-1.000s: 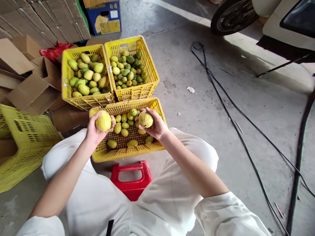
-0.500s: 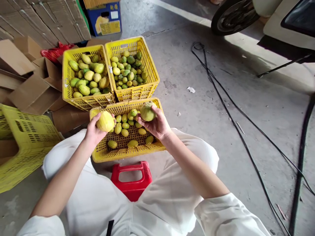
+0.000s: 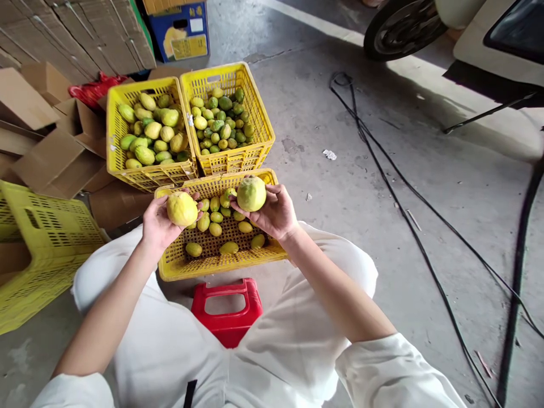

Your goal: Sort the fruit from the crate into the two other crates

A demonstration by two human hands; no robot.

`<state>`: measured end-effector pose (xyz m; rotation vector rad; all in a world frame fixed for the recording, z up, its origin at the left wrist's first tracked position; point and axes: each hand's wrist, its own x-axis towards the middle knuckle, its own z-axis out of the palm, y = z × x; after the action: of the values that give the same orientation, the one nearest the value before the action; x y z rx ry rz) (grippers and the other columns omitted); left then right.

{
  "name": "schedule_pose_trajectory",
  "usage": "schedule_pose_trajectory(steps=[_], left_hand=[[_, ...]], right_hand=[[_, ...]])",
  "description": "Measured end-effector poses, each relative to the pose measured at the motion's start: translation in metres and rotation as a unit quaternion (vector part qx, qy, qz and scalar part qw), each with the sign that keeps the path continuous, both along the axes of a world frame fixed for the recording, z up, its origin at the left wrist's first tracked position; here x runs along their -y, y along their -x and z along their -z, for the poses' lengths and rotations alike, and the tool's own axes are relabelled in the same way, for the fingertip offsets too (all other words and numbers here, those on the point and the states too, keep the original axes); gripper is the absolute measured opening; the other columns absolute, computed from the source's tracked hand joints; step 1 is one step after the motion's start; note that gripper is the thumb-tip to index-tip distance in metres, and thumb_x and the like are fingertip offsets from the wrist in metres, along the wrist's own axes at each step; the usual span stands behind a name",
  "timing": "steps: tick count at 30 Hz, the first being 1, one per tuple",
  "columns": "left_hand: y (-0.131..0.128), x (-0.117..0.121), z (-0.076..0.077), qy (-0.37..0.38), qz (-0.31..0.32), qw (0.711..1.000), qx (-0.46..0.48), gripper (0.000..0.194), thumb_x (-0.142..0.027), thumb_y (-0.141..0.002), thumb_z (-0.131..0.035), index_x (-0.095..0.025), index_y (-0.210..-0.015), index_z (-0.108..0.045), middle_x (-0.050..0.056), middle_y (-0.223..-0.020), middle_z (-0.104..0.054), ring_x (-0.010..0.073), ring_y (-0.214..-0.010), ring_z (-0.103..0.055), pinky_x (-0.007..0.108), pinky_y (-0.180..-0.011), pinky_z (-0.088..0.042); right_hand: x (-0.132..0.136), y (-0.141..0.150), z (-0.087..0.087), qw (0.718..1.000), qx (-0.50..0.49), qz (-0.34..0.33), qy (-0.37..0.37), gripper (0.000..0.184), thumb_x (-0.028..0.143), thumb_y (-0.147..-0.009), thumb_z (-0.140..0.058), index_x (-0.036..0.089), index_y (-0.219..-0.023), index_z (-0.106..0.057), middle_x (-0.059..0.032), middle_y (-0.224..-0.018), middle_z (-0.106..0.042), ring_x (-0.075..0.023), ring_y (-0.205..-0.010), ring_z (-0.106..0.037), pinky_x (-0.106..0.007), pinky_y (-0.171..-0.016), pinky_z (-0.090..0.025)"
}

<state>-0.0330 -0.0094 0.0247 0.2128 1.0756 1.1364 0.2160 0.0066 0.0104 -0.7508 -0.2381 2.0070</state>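
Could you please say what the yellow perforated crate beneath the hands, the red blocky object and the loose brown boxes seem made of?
Yellow perforated crate: probably moulded plastic, semi-glossy, judging by its regular holes.
Red blocky object: likely moulded plastic, fairly glossy, given its even colour and rounded edges.
Loose brown boxes: apparently matt cardboard, judging by their flat panels and straight folds.

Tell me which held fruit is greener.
The pale green fruit in the right hand, set apart by colour from the yellow fruit in the left hand.
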Motion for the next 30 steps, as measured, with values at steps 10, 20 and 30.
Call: schedule_pose_trajectory(steps=[10, 20, 30], left_hand=[[-0.006, -0.004, 0.002, 0.081, -0.004, 0.996, -0.035, 0.033, -0.031, -0.095, -0.045, -0.016, -0.071, -0.062, 0.007, -0.063, -0.063, 0.0206, -0.062, -0.069, 0.033, -0.061, -0.063], [0.000, -0.003, 0.001, 0.058, 0.003, 0.998, -0.014, 0.029, -0.029, -0.089, -0.049, -0.012, -0.099, -0.070, 0.013, -0.086, -0.072, 0.0269, -0.073, -0.073, 0.040, -0.061, -0.064], [0.004, 0.004, 0.013, -0.016, 0.136, 0.991, -0.005, 0.017, -0.030, -0.077, -0.065, -0.014, -0.073, -0.068, 0.008, -0.070, -0.064, 0.0196, -0.052, -0.064, 0.030, -0.045, -0.055]], right_hand=[[0.001, 0.007, 0.008, 0.999, 0.033, -0.042, -0.009, 0.024, 0.045, -0.087, -0.067, 0.023, -0.091, -0.059, 0.0015, -0.077, -0.072, -0.0146, -0.059, -0.069, -0.024, -0.056, -0.058], [-0.001, 0.001, -0.006, 1.000, 0.022, -0.012, -0.016, 0.019, 0.033, -0.081, -0.058, 0.023, -0.097, -0.063, -0.0056, -0.093, -0.076, -0.0275, -0.093, -0.075, -0.045, -0.083, -0.064], [-0.001, 0.000, 0.011, 0.997, 0.018, -0.070, 0.010, 0.026, 0.043, -0.092, -0.061, 0.022, -0.077, -0.060, 0.0002, -0.070, -0.067, -0.0159, -0.059, -0.063, -0.028, -0.057, -0.056]])
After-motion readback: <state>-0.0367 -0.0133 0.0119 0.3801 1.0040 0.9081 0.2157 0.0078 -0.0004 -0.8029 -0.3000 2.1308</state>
